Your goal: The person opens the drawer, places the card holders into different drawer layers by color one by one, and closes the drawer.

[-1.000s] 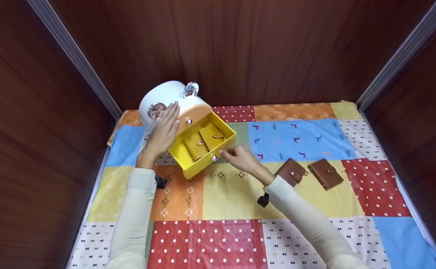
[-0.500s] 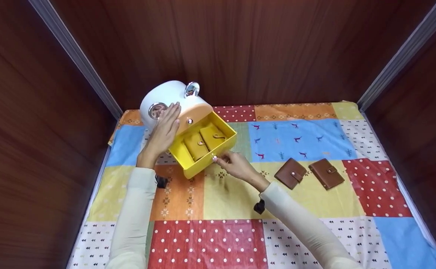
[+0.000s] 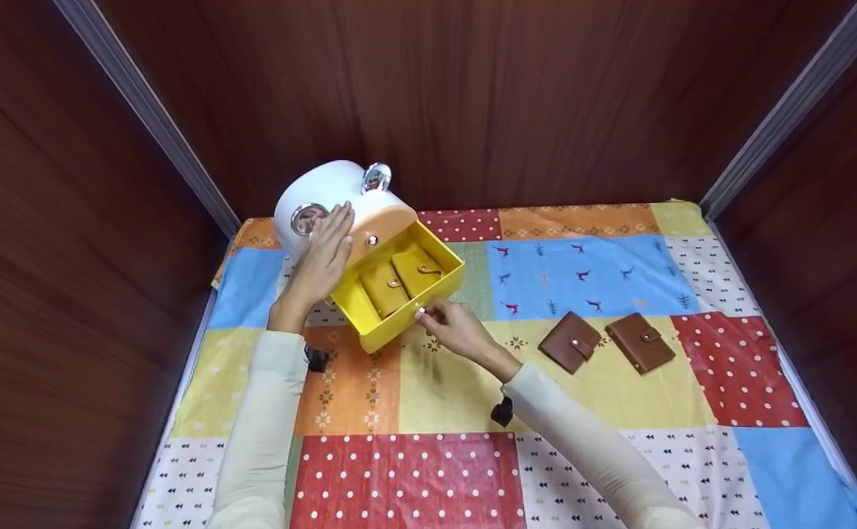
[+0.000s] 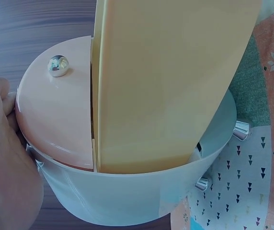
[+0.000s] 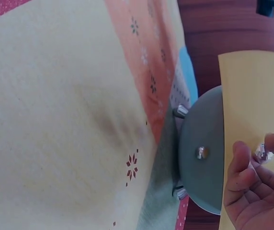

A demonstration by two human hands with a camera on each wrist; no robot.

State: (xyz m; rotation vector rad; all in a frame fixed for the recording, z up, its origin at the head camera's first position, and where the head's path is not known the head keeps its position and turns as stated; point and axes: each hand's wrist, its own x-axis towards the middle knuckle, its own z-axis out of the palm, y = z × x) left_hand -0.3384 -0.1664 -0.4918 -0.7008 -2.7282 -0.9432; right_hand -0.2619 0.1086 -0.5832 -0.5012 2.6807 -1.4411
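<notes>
A white rounded cabinet (image 3: pixel 333 180) stands at the back left. Its yellow drawer (image 3: pixel 358 312) is pulled out, and two mustard wallets (image 3: pixel 384 289) lie side by side inside. My left hand (image 3: pixel 323 257) rests with straight fingers on the cabinet's top, beside the peach upper drawer front (image 4: pixel 55 105). At the yellow drawer's face, my right hand (image 3: pixel 461 328) pinches the small silver knob (image 5: pixel 261 152) between thumb and fingers. The right wrist view shows these fingers curled at the knob from below.
Two brown wallets (image 3: pixel 570 342) lie to the right on the patchwork tablecloth (image 3: pixel 457 397). A chrome ear-like piece (image 3: pixel 377 178) sticks up from the cabinet. Dark wood panels (image 3: pixel 472 95) wall in the table at the back and both sides.
My right hand has moved left along the drawer front and taken hold of the knob. The left hand, cabinet and drawer look unmoved.
</notes>
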